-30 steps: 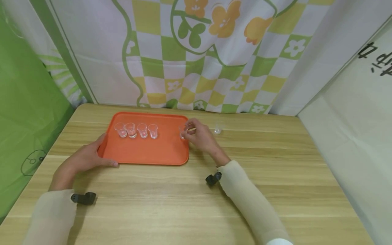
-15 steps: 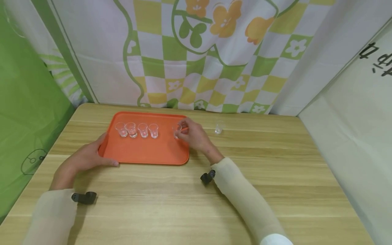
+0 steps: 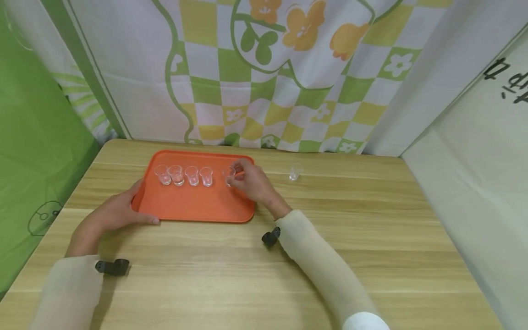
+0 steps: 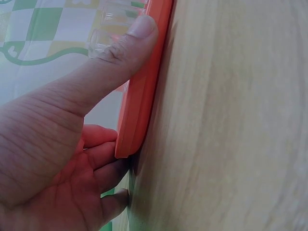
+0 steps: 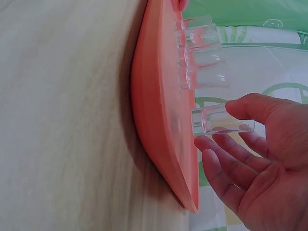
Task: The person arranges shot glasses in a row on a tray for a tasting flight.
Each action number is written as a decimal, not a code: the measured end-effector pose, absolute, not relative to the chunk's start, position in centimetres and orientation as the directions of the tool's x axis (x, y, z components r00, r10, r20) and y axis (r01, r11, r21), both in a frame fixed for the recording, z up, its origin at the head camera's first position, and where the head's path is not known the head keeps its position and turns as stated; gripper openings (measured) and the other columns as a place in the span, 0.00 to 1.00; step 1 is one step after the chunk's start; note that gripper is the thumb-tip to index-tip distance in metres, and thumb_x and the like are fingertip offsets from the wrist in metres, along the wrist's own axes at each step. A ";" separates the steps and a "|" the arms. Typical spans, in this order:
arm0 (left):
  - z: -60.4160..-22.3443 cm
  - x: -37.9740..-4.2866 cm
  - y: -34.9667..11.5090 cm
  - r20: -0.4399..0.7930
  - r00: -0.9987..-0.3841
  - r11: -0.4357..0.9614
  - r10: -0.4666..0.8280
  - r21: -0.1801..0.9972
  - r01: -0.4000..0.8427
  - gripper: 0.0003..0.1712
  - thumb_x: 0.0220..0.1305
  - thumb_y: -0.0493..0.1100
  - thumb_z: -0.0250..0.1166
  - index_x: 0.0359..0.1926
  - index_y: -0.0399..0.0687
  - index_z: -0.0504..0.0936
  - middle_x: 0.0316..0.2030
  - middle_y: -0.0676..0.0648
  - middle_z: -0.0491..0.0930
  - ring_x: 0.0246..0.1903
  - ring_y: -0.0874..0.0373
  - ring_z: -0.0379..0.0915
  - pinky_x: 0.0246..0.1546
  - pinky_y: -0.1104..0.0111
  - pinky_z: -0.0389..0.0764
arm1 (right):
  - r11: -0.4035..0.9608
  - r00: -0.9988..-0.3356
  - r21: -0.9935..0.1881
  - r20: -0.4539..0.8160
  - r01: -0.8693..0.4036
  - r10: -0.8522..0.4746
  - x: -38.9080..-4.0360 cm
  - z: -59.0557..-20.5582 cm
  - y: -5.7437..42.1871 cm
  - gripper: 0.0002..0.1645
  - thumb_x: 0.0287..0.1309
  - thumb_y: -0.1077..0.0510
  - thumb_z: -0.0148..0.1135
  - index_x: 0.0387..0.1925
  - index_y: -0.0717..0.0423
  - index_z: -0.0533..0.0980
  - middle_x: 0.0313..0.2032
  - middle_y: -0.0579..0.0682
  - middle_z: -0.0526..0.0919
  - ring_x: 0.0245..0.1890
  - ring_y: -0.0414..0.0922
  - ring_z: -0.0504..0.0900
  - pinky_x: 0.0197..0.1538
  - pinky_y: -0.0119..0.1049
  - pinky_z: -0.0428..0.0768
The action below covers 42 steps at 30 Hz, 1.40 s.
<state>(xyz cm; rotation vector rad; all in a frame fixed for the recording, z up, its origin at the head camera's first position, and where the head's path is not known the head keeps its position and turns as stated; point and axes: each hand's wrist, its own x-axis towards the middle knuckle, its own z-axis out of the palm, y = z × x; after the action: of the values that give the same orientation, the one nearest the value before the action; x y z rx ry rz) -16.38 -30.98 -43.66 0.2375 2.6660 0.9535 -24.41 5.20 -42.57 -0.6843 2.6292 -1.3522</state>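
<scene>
My right hand (image 3: 251,182) pinches a clear shot glass (image 5: 221,120) between thumb and fingers, upright over the right part of an orange tray (image 3: 194,206). In the right wrist view its base is close to the tray; whether it touches I cannot tell. Several more clear shot glasses (image 3: 192,176) stand in a row on the tray's left half, the two leftmost close together. My left hand (image 3: 119,208) holds the tray's front left corner, the thumb (image 4: 130,43) along the front rim and the fingers against the left side.
Another clear shot glass (image 3: 294,173) stands on the wooden table (image 3: 330,220), right of the tray. A patterned curtain (image 3: 264,91) hangs behind the table. Green cloth (image 3: 37,137) borders the left and a pale panel (image 3: 486,174) the right.
My right hand has carried its shot glass leftward from the tray's right edge, nearer to the row. My left hand and the tray stay put.
</scene>
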 end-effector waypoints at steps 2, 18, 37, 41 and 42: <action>-43.6 -16.4 -31.0 -0.222 -0.942 0.767 0.252 0.639 0.055 0.78 0.52 0.65 0.79 0.83 0.45 0.33 0.72 0.23 0.58 0.65 0.26 0.62 0.60 0.32 0.65 | 0.504 -0.891 -0.792 0.109 -0.345 -0.441 -24.5 -42.7 5.0 0.20 0.66 0.61 0.69 0.55 0.63 0.74 0.45 0.52 0.82 0.48 0.50 0.87 0.49 0.33 0.83; -43.6 -16.4 -31.0 -0.229 -0.941 0.765 0.249 0.643 0.046 0.78 0.52 0.65 0.79 0.83 0.45 0.33 0.73 0.24 0.58 0.65 0.27 0.62 0.60 0.32 0.65 | 0.540 -0.887 -0.764 0.088 -0.352 -0.453 -24.9 -42.9 3.9 0.20 0.67 0.58 0.70 0.55 0.59 0.74 0.45 0.48 0.82 0.49 0.46 0.86 0.51 0.33 0.82; -44.0 -16.5 -31.2 -0.228 -0.942 0.776 0.246 0.629 0.050 0.78 0.52 0.66 0.78 0.83 0.46 0.33 0.72 0.24 0.58 0.65 0.26 0.62 0.59 0.31 0.65 | 0.532 -0.885 -0.767 0.098 -0.359 -0.455 -25.1 -43.1 3.0 0.21 0.66 0.59 0.70 0.56 0.61 0.74 0.45 0.48 0.82 0.49 0.45 0.86 0.50 0.33 0.82; -44.0 -16.5 -31.2 -0.231 -0.942 0.777 0.245 0.628 0.048 0.78 0.52 0.67 0.78 0.83 0.46 0.33 0.72 0.24 0.58 0.65 0.26 0.62 0.60 0.31 0.65 | 0.532 -0.885 -0.766 0.101 -0.361 -0.455 -25.1 -43.1 2.9 0.20 0.65 0.60 0.70 0.55 0.62 0.75 0.45 0.48 0.83 0.48 0.45 0.86 0.49 0.32 0.82; -44.0 -16.5 -31.2 -0.232 -0.942 0.777 0.244 0.627 0.047 0.78 0.52 0.67 0.78 0.83 0.46 0.33 0.72 0.24 0.58 0.65 0.26 0.61 0.60 0.31 0.65 | 0.533 -0.885 -0.766 0.098 -0.360 -0.456 -25.1 -43.1 2.9 0.20 0.65 0.60 0.70 0.54 0.61 0.75 0.45 0.48 0.83 0.48 0.45 0.86 0.49 0.32 0.82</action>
<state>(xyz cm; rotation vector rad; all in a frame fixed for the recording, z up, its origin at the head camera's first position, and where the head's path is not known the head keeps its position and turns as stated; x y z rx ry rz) -16.51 -31.17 -43.96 0.2241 2.6698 0.9308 -25.06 2.93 -43.13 -0.7074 2.6498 -1.2828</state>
